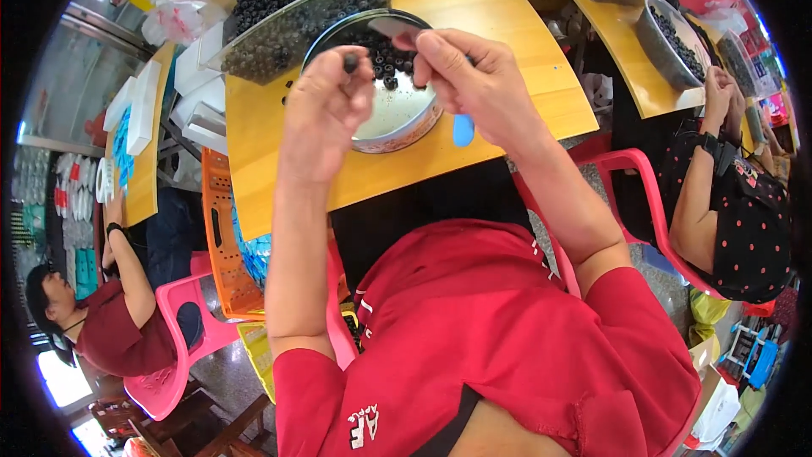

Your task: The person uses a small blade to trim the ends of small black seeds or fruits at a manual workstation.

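Between the thumb and fingers of my left hand (326, 106) is a small dark round fruit (350, 63), berry-like; its exact kind I cannot tell. My right hand (478, 76) grips a small knife with a blue handle (463, 130). Its pale blade (391, 27) points left, above the bowl and apart from the fruit. Below both hands stands a round patterned bowl (397, 142), white inside, with more dark fruits (391, 63) gathered toward its far side. My hands partly hide it.
Behind the bowl, a clear plastic tub (317, 21) heaped with dark fruits stands on the yellow wooden table (541, 76). A plastic bag (190, 4) lies far left. To the right, another person (719, 195) sits by a grey basin (672, 46); a person (118, 322) sits at left.
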Demonstrator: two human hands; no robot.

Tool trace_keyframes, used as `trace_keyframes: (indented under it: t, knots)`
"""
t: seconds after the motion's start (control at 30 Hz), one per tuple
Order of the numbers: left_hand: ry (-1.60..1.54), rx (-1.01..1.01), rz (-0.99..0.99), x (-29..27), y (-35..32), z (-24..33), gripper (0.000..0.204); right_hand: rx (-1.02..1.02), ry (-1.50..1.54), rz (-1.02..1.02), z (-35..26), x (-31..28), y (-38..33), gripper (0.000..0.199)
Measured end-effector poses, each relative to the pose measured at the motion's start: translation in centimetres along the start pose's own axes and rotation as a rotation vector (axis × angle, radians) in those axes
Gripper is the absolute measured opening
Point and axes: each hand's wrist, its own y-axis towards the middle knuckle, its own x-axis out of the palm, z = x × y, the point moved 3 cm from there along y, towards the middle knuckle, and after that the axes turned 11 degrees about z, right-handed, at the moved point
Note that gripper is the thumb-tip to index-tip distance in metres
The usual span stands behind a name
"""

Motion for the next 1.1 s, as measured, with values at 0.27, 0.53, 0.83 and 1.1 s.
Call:
trace_keyframes:
  t: [0.27, 0.53, 0.83, 1.1]
  knots:
    - [0.878, 0.005, -0.094, -1.4, 2.8, 5.2, 0.017, 0.047, 0.049, 0.005, 0.4, -0.9, 0.2, 0.029]
    - [2.520, 0.173, -0.691, 1.2, 3.5, 2.3, 0.027, 0.032, -0.079, -0.041, 1.9, -0.6, 0.7, 0.028]
    - [2.433, 0.016, -0.909, 0.3, 4.2, -0.3, 0.027, 0.050, -0.180, -0.034, 3.1, -1.0, 0.9, 0.032]
    - [2.420, 0.214, -0.764, 0.7, 5.6, 2.5, 0.027, 0.031, -0.171, -0.016, 3.0, -0.6, 1.0, 0.031]
